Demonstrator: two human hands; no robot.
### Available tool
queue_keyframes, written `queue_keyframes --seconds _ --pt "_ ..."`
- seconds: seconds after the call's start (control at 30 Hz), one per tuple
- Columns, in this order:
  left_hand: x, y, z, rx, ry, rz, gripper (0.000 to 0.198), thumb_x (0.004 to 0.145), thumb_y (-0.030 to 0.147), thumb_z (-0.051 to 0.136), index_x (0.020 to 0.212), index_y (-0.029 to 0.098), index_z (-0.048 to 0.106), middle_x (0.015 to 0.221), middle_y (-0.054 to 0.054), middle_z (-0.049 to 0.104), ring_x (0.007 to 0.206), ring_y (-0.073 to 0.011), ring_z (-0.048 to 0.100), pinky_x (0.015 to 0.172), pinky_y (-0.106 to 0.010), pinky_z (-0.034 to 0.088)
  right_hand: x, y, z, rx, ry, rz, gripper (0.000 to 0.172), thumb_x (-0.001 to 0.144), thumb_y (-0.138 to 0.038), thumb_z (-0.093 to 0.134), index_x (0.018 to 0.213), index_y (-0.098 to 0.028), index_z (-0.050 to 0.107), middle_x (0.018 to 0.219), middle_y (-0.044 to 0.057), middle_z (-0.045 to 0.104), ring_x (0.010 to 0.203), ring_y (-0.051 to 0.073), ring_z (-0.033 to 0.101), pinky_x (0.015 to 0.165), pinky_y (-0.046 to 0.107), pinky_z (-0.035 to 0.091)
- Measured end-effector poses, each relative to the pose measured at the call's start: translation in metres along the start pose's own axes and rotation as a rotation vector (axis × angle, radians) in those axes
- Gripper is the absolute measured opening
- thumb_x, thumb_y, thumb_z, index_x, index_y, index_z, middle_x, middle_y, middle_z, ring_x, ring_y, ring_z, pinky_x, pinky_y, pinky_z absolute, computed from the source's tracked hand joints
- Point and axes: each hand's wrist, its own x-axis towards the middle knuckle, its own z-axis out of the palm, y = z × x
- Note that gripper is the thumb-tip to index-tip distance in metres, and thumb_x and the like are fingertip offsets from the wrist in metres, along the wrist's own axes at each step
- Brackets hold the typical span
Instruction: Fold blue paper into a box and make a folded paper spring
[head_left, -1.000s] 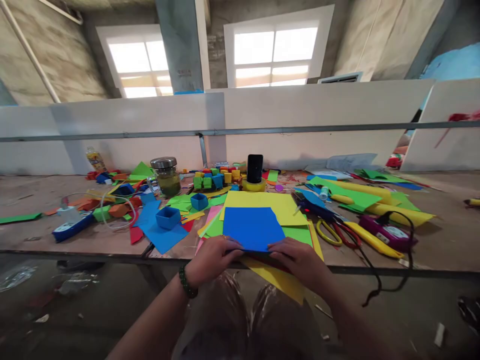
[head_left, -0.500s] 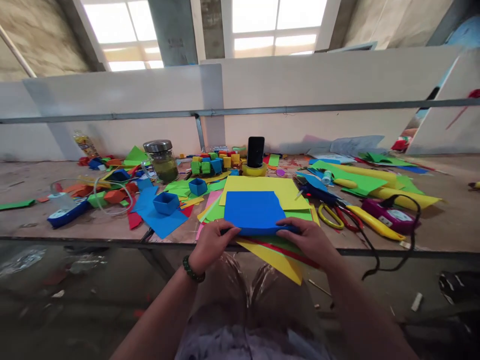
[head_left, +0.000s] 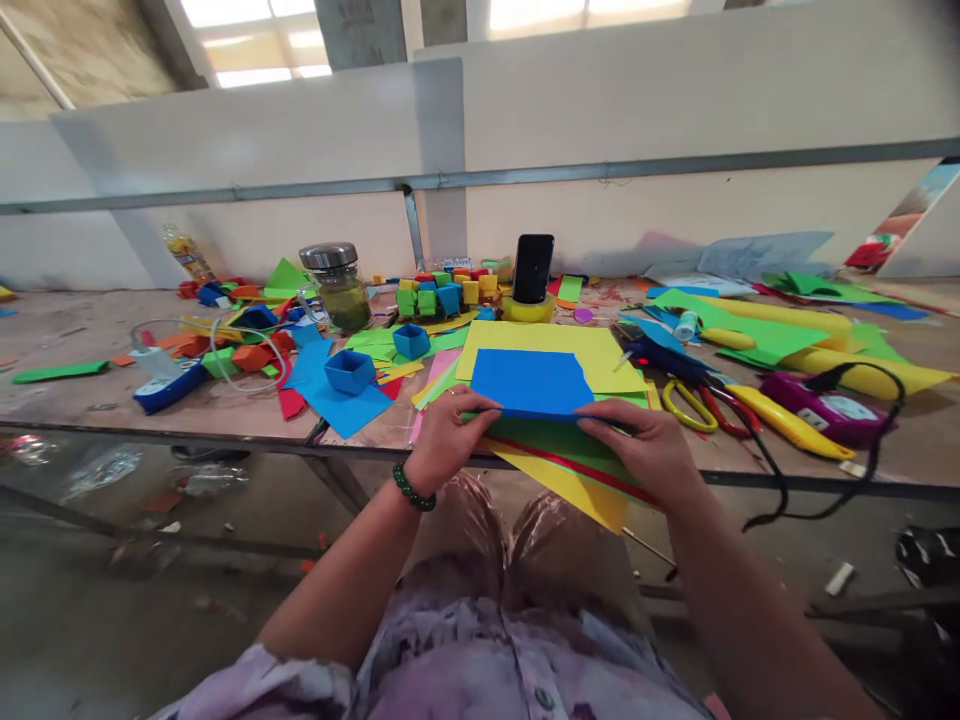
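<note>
Toward the left of the surface (head_left: 90, 400) sits a small folded blue paper box (head_left: 349, 371). At the near edge, my left hand (head_left: 448, 440) pinches the near left corner of a blue paper sheet (head_left: 529, 380), fingertips on top. The sheet lies on a stack of yellow and green sheets (head_left: 607, 352). My right hand (head_left: 651, 452) pinches its near right corner. Just to the right, yellow-handled scissors (head_left: 694, 405) lie flat.

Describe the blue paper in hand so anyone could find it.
On the workbench, look at the near edge in line with the black phone. A blue sheet lies on a yellow sheet, its near edge pinched by the left hand and right hand. Unlike the blue paper boxes to its left, it is flat.
</note>
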Motion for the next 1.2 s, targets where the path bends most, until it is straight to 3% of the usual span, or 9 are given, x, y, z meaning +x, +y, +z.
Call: queue_keyframes --seconds 0.1,0.17,0.33,0.5,0.63,0.8,0.97,1.2 --pt "0.002 0.003 0.0 0.055 0.063 0.116 0.013 0.081 0.02 0.064 0.085 0.022 0.076 0.084 -0.004 0.067 0.085 -0.0173 0.06 0.079 -0.028 0.047 0.001 0.0 -0.003 -0.15 0.121 -0.261 0.011 0.083 -0.032 0.064 0.085 -0.027 0.074 0.093 0.004 0.073 0.092 0.022 0.065 0.09 0.038 0.049" --pt "0.0 -0.001 0.001 0.092 0.02 0.134 0.015 0.081 0.017 0.063 0.085 0.023 0.077 0.083 -0.004 0.067 0.084 -0.0173 0.06 0.078 -0.028 0.047 0.0 0.004 -0.006 -0.237 0.083 -0.328 0.011 0.084 -0.028 0.063 0.084 -0.026 0.074 0.091 0.004 0.073 0.091 0.021 0.065 0.088 0.038 0.05" --pt "-0.01 -0.016 0.001 0.112 -0.192 0.025 0.013 0.082 0.023 0.065 0.086 0.021 0.077 0.079 -0.004 0.066 0.079 -0.0167 0.059 0.07 -0.027 0.045 -0.008 0.018 -0.009 -0.215 -0.138 -0.207 0.014 0.083 -0.035 0.064 0.086 -0.025 0.074 0.087 0.004 0.074 0.086 0.021 0.066 0.079 0.036 0.054" --pt "-0.009 -0.015 -0.001 0.104 -0.25 -0.032 0.025 0.085 0.036 0.061 0.078 0.017 0.076 0.072 -0.004 0.063 0.076 -0.0162 0.056 0.068 -0.027 0.042 -0.011 0.019 -0.009 -0.171 -0.151 -0.107 0.019 0.081 -0.043 0.065 0.079 -0.027 0.075 0.087 0.003 0.075 0.085 0.022 0.066 0.082 0.036 0.053" --pt "-0.008 -0.005 -0.003 0.169 -0.264 -0.044 0.031 0.088 0.039 0.058 0.074 0.017 0.075 0.068 -0.003 0.061 0.07 -0.0146 0.055 0.065 -0.027 0.039 -0.009 0.017 -0.007 -0.229 -0.151 -0.122 0.023 0.085 -0.044 0.061 0.078 -0.026 0.073 0.086 0.002 0.074 0.084 0.021 0.066 0.08 0.035 0.051" --pt "-0.012 0.015 0.001 0.47 -0.298 0.048 0.022 0.085 0.04 0.062 0.098 0.029 0.075 0.091 -0.003 0.068 0.089 -0.0206 0.057 0.077 -0.033 0.037 -0.01 0.011 -0.008 -0.435 -0.211 -0.268 0.029 0.093 -0.039 0.049 0.083 -0.022 0.07 0.085 0.005 0.071 0.082 0.022 0.061 0.077 0.036 0.048" --pt "-0.003 0.027 0.017 0.526 -0.423 0.157 0.026 0.093 0.035 0.051 0.092 0.024 0.074 0.09 -0.004 0.067 0.085 -0.018 0.058 0.076 -0.031 0.039 -0.006 -0.008 -0.004 -0.634 -0.328 -0.352 0.027 0.091 -0.042 0.053 0.097 -0.021 0.068 0.092 0.006 0.069 0.087 0.023 0.06 0.072 0.034 0.047" --pt "0.006 0.039 0.023 0.653 -0.513 0.19 0.022 0.093 0.027 0.047 0.095 0.021 0.068 0.089 -0.004 0.063 0.086 -0.0197 0.058 0.074 -0.03 0.043 0.009 -0.025 0.012 -0.679 -0.496 -0.252 0.016 0.091 -0.022 0.051 0.091 -0.02 0.067 0.09 0.005 0.065 0.087 0.021 0.06 0.072 0.03 0.045"
